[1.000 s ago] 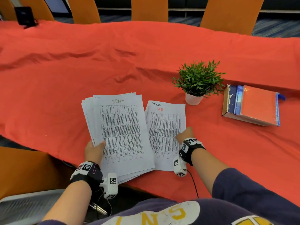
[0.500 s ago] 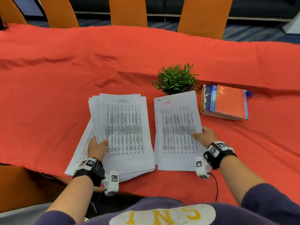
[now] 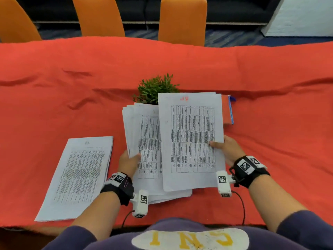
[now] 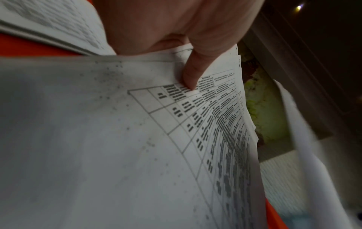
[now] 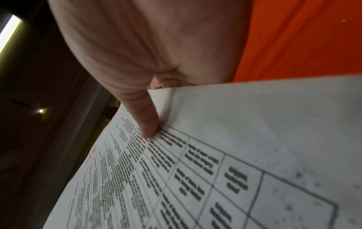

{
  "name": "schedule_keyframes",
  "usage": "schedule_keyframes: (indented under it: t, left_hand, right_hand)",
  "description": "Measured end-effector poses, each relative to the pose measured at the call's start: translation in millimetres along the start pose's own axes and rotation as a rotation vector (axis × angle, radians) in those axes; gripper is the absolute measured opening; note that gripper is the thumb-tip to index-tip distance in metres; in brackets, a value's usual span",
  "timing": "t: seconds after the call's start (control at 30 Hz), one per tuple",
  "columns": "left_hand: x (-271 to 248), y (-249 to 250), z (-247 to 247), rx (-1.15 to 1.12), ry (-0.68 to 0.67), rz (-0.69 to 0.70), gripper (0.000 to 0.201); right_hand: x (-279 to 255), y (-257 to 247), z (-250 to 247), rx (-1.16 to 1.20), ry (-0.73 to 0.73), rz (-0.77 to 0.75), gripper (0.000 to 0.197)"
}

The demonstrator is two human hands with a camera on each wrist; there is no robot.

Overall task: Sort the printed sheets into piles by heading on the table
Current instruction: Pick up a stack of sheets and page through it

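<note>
My left hand (image 3: 130, 160) grips a thick stack of printed sheets (image 3: 144, 141) by its left edge, thumb (image 4: 192, 72) on top; the top sheet (image 4: 195, 147) is headed "ADMIN". My right hand (image 3: 224, 147) pinches a thin set of sheets with a red heading (image 3: 191, 139) at its right edge, thumb (image 5: 146, 117) on the printed table. This set is lifted and overlaps the stack's right side. A separate pile of sheets (image 3: 79, 175) lies flat on the red tablecloth (image 3: 54, 105) at the near left.
A small green potted plant (image 3: 155, 89) stands just behind the held papers. An orange book (image 3: 227, 110) lies behind the right-hand sheets, mostly hidden. Orange chairs (image 3: 182, 18) line the table's far side. The table's near edge runs just below my wrists.
My right hand has lifted the red-headed sheets off the table and brought them over the stack. A pile now lies on the cloth at the near left. My view has shifted right.
</note>
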State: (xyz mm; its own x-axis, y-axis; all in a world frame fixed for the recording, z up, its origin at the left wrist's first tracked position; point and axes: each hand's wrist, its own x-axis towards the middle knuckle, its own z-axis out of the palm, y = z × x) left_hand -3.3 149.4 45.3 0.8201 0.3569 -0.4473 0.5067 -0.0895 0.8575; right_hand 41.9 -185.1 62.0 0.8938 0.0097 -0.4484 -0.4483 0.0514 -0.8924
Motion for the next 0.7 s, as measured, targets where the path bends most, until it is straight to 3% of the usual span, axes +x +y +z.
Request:
schedule_keyframes:
  t: [0.07, 0.1, 0.27, 0.37, 0.43, 0.5, 0.7]
  left_hand:
    - [-8, 8, 22, -0.047, -0.072, 0.005, 0.021]
    - [-12, 10, 32, -0.057, -0.112, 0.015, 0.02]
    - [-25, 19, 68, -0.176, -0.2, 0.012, 0.015]
    - [-31, 25, 80, -0.139, -0.187, 0.034, 0.045]
    - [-34, 26, 84, -0.054, -0.162, 0.117, 0.041]
    - [-33, 29, 85, 0.009, -0.144, 0.21, 0.031]
    - [-36, 55, 81, -0.049, -0.067, 0.386, 0.03]
  right_hand:
    - [0, 8, 5, -0.052, 0.022, -0.004, 0.021]
    - [0, 12, 5, -0.085, 0.028, -0.011, 0.019]
    - [-2, 20, 2, -0.137, 0.09, -0.042, 0.038]
    - [-2, 20, 2, -0.153, 0.13, -0.044, 0.053]
    - [-3, 16, 4, -0.111, 0.132, -0.08, 0.059]
    - [-5, 8, 7, -0.119, 0.138, -0.142, 0.055]
    - [-13, -14, 13, -0.135, 0.131, -0.393, 0.041]
